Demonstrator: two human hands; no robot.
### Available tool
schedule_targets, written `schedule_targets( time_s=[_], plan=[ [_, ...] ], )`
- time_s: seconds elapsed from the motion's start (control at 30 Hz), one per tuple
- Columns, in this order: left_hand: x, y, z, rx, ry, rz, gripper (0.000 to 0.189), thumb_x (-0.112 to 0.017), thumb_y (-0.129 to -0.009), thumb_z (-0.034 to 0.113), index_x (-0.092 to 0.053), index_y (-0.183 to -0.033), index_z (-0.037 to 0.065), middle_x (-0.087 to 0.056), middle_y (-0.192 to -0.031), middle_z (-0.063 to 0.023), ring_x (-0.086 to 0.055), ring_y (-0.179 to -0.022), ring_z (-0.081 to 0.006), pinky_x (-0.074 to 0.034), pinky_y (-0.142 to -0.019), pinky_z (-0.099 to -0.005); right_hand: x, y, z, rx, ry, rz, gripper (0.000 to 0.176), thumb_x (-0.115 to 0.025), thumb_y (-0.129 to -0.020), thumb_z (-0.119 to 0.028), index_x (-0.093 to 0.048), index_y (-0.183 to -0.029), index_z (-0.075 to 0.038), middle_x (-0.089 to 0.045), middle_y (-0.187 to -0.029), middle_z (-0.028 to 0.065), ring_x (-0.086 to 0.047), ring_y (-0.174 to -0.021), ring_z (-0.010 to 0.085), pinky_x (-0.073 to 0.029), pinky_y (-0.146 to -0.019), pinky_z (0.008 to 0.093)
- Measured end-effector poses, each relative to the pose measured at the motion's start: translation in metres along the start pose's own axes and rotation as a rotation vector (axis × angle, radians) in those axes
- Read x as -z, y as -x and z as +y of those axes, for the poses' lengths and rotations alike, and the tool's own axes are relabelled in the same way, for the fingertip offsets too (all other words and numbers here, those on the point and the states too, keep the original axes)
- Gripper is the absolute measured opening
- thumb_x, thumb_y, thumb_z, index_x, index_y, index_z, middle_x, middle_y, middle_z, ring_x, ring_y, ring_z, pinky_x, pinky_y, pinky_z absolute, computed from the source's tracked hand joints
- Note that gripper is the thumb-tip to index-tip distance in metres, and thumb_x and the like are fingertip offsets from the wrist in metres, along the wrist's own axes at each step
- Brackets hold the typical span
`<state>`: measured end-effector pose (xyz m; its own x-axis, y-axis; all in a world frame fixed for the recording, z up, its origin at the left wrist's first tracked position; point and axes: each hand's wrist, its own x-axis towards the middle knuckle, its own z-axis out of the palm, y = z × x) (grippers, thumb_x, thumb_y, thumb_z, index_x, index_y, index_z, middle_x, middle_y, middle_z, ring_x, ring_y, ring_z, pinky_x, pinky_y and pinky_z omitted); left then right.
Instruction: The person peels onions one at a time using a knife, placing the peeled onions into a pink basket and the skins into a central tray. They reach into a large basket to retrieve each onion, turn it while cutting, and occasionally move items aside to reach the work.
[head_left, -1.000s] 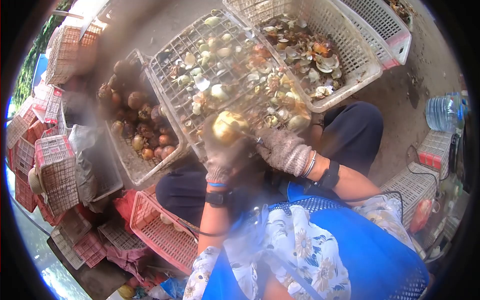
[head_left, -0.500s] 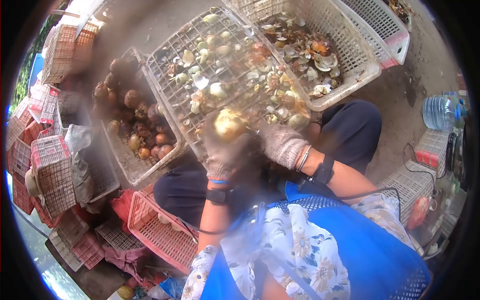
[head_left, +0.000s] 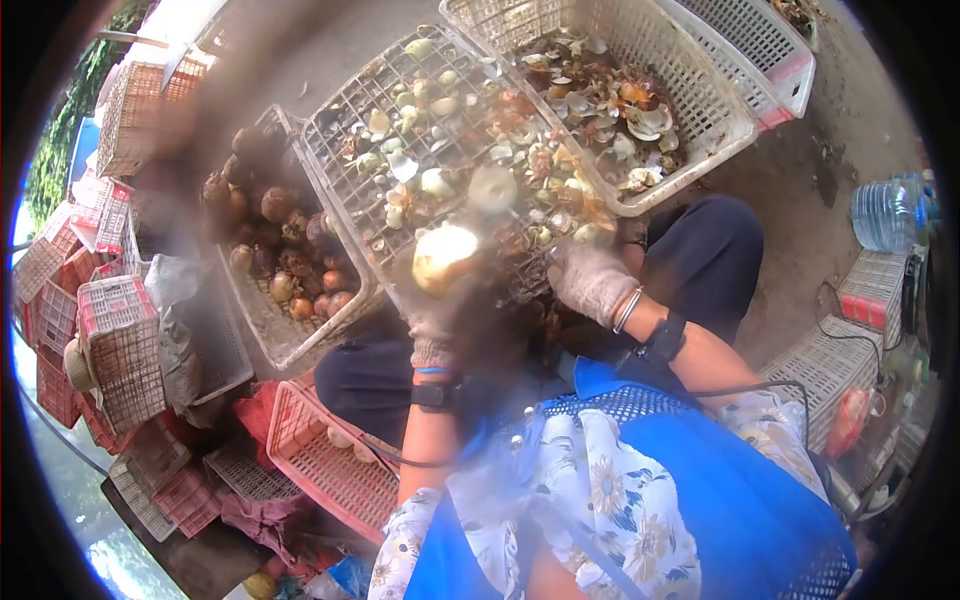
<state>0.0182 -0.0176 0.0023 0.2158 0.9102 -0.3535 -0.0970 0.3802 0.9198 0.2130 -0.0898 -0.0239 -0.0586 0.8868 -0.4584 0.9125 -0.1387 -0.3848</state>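
Note:
My gloved left hand (head_left: 428,318) is closed round a pale, peeled onion (head_left: 440,262), held up over the near edge of an overturned crate (head_left: 330,125). My gloved right hand (head_left: 592,280) is beside it, fingers curled; what they grip, if anything, is hidden. Above the onion, a round pale onion slice (head_left: 493,188) shows blurred against the crate top. Onion ends and scraps (head_left: 435,182) lie scattered over the crate's grid. Left of it, a crate (head_left: 262,335) holds brown unpeeled onions (head_left: 290,225).
A white crate (head_left: 720,140) with onion peel (head_left: 645,120) stands at the upper right. By my left knee sits a pink crate (head_left: 325,460) with a few pale onions. Stacked crates (head_left: 120,350) fill the left side; a water bottle (head_left: 885,218) stands at right.
My right hand has moved slightly right and down, away from the onion. The blurred slice now appears above the onion, whose upper side looks flat and bright. The view has shifted slightly.

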Motion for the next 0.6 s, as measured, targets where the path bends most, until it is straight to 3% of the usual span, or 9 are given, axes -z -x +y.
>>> schedule_targets(
  time_s=[0.1, 0.23, 0.3, 0.4, 0.43, 0.5, 0.53, 0.57, 0.6],
  plan=[
    [-0.002, 0.0, 0.005, 0.002, -0.131, 0.087, 0.08, -0.083, -0.067, 0.016, -0.039, -0.133, 0.003, -0.053, -0.123, -0.0138, -0.057, -0.111, -0.0248, -0.05, -0.096, -0.0373, 0.01, -0.007, -0.015, -0.179, -0.533, 0.189, 0.035, -0.057, -0.088, -0.029, -0.06, -0.103, 0.002, -0.065, -0.098, 0.0275, -0.061, -0.099, 0.0428, -0.049, -0.086, 0.048],
    [0.01, -0.008, -0.019, -0.22, -0.69, 0.125, 0.087, -0.085, -0.063, 0.01, -0.037, -0.135, 0.002, -0.05, -0.129, -0.0157, -0.051, -0.12, -0.0247, -0.043, -0.102, -0.0377, -0.027, -0.046, -0.026, 0.001, -0.732, 0.446, 0.046, -0.058, -0.089, -0.04, -0.059, -0.106, 0.002, -0.062, -0.102, 0.029, -0.058, -0.1, 0.0452, -0.048, -0.085, 0.0487],
    [0.011, -0.01, -0.016, -0.296, -0.858, 0.041, 0.089, -0.086, -0.06, 0.008, -0.037, -0.135, 0.002, -0.051, -0.129, -0.0164, -0.053, -0.118, -0.0256, -0.045, -0.101, -0.0392, -0.016, -0.053, -0.028, -0.023, -0.703, 0.344, 0.045, -0.059, -0.09, -0.038, -0.057, -0.11, 0.002, -0.062, -0.103, 0.0294, -0.059, -0.1, 0.0444, -0.048, -0.084, 0.047],
    [0.005, -0.018, 0.022, -0.06, -0.763, -0.122, 0.09, -0.086, -0.062, 0.006, -0.034, -0.136, 0.004, -0.054, -0.127, -0.0161, -0.059, -0.109, -0.0259, -0.051, -0.093, -0.0366, -0.007, -0.062, -0.028, 0.004, -0.892, 0.591, 0.038, -0.06, -0.09, -0.037, -0.061, -0.099, 0.0, -0.062, -0.096, 0.0262, -0.059, -0.092, 0.0426, -0.048, -0.078, 0.046],
    [0.014, -0.022, 0.016, -0.056, -0.76, -0.112, 0.09, -0.086, -0.062, 0.006, -0.034, -0.136, 0.004, -0.054, -0.127, -0.0161, -0.059, -0.109, -0.0259, -0.051, -0.093, -0.0366, -0.014, -0.077, -0.023, 0.01, -0.891, 0.581, 0.038, -0.06, -0.09, -0.037, -0.061, -0.099, 0.0, -0.062, -0.096, 0.0262, -0.059, -0.092, 0.0426, -0.048, -0.078, 0.046],
    [0.032, -0.035, -0.001, -0.544, -1.105, -0.073, 0.086, -0.086, -0.064, 0.006, -0.037, -0.134, 0.004, -0.055, -0.125, -0.0148, -0.061, -0.106, -0.0236, -0.052, -0.09, -0.0345, -0.015, -0.101, -0.018, 0.002, -0.879, 0.513, 0.031, -0.06, -0.091, -0.03, -0.062, -0.094, 0.001, -0.062, -0.093, 0.0237, -0.06, -0.087, 0.0397, -0.049, -0.075, 0.0454],
    [0.026, -0.037, -0.014, -0.459, -0.718, -0.146, 0.079, -0.086, -0.063, 0.008, -0.044, -0.129, 0.003, -0.059, -0.12, -0.0131, -0.062, -0.104, -0.0227, -0.052, -0.09, -0.0349, -0.008, -0.097, -0.016, 0.169, -0.735, 0.459, 0.025, -0.057, -0.091, -0.022, -0.062, -0.096, 0.002, -0.063, -0.089, 0.021, -0.061, -0.086, 0.0372, -0.05, -0.073, 0.0435],
    [0.028, -0.041, -0.016, -0.459, -0.714, -0.14, 0.079, -0.086, -0.063, 0.008, -0.044, -0.129, 0.003, -0.059, -0.12, -0.0131, -0.062, -0.104, -0.0227, -0.052, -0.09, -0.0349, 0.002, -0.095, -0.019, 0.173, -0.73, 0.456, 0.025, -0.057, -0.091, -0.022, -0.062, -0.096, 0.002, -0.063, -0.089, 0.021, -0.061, -0.086, 0.0372, -0.05, -0.073, 0.0435],
    [0.03, -0.046, -0.018, -0.479, -0.787, -0.137, 0.076, -0.086, -0.063, 0.008, -0.046, -0.127, 0.002, -0.061, -0.118, -0.0126, -0.062, -0.104, -0.0224, -0.052, -0.09, -0.0348, 0.008, -0.094, -0.022, 0.258, -0.339, 0.537, 0.023, -0.055, -0.092, -0.02, -0.062, -0.095, 0.001, -0.063, -0.088, 0.0199, -0.061, -0.086, 0.0369, -0.05, -0.073, 0.0427]
  ],
)
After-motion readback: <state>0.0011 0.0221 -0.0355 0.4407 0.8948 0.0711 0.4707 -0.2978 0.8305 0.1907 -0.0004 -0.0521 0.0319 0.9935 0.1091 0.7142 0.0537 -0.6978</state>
